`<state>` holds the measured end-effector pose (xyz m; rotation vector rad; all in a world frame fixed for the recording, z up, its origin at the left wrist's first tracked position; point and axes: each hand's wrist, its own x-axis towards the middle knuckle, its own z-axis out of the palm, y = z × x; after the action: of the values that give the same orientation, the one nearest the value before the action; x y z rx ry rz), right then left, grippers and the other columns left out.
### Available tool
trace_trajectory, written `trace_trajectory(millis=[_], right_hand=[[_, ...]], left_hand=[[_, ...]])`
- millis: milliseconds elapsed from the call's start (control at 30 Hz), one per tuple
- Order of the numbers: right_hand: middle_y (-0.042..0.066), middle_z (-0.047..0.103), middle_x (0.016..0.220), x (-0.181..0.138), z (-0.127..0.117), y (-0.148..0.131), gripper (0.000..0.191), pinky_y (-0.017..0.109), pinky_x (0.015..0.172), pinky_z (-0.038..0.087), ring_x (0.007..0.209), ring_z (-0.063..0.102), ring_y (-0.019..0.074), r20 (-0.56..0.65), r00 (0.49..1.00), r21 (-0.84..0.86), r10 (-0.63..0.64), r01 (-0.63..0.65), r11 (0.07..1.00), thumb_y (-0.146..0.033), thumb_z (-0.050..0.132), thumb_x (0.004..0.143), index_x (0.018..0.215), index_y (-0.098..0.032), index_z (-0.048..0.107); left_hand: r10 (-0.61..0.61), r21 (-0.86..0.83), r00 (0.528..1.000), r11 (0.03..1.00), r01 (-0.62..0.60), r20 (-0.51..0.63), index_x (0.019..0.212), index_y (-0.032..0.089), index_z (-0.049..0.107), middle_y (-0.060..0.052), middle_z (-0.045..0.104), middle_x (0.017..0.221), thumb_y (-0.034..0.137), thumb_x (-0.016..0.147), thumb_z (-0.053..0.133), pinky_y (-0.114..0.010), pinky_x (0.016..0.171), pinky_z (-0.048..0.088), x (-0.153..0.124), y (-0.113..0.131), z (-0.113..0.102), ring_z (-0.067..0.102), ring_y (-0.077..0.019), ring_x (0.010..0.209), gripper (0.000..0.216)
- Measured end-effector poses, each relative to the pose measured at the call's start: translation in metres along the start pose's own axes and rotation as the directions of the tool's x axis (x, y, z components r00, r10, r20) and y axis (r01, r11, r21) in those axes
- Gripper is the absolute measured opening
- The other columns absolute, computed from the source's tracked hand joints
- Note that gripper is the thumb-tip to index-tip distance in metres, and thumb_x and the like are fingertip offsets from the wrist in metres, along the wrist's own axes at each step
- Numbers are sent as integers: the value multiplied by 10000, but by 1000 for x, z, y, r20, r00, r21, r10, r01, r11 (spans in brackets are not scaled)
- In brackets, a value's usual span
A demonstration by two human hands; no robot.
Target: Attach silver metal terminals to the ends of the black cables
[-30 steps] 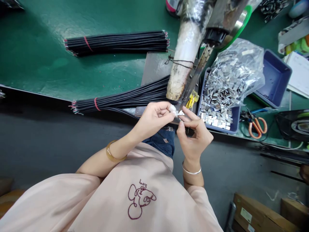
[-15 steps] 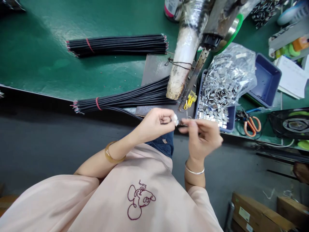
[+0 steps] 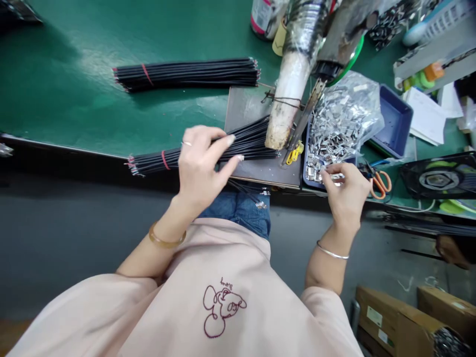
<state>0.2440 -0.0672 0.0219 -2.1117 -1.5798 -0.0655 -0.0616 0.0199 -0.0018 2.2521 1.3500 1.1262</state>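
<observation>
My left hand (image 3: 201, 163) is over the near bundle of black cables (image 3: 253, 141), thumb and forefinger apart with no cable between them. A red band (image 3: 164, 159) ties that bundle at its left end. Below the plate's edge hang a few cable ends with small metal pieces (image 3: 261, 204), partly over the jeans. My right hand (image 3: 345, 191) is at the front of a blue tray (image 3: 309, 184) of small metal connector shells (image 3: 314, 171). Its thumb and fingertips are pinched together among the shells; what they hold is too small to make out.
A nozzle wrapped in white (image 3: 284, 109) and a metal rail (image 3: 305, 116) hang over the grey plate (image 3: 241, 101). Another banded cable bundle (image 3: 193, 74) lies behind. To the right are a bag of shells (image 3: 345, 114), a second tray (image 3: 394, 121), orange-handled pliers (image 3: 381, 184) and a fan (image 3: 441, 177).
My hands have parted from where they met at the table edge. The left has moved left onto the cable bundle, the right across to the shell tray. The cable piece now hangs below the plate.
</observation>
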Motion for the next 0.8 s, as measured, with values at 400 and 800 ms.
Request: trace_trajectory(millis=[400, 800], right_hand=[[3, 597, 711, 17, 19, 2, 133, 332, 694, 420, 652, 536, 179, 38, 998, -182, -44, 50, 982, -201, 577, 807, 718, -235, 484], [12, 694, 849, -8, 3, -28, 162, 300, 574, 570, 621, 687, 153, -362, 917, 395, 169, -14, 918, -301, 704, 862, 799, -219, 580]], left_hand=[[-41, 263, 932, 963, -59, 361, 1084, 181, 763, -108, 704, 940, 464, 1014, 486, -357, 782, 427, 52, -13, -9, 663, -273, 911, 402], [315, -11, 937, 948, -317, 154, 958, 170, 745, -100, 672, 959, 317, 973, 570, -427, 852, 446, 37, -7, 30, 583, -263, 942, 229]])
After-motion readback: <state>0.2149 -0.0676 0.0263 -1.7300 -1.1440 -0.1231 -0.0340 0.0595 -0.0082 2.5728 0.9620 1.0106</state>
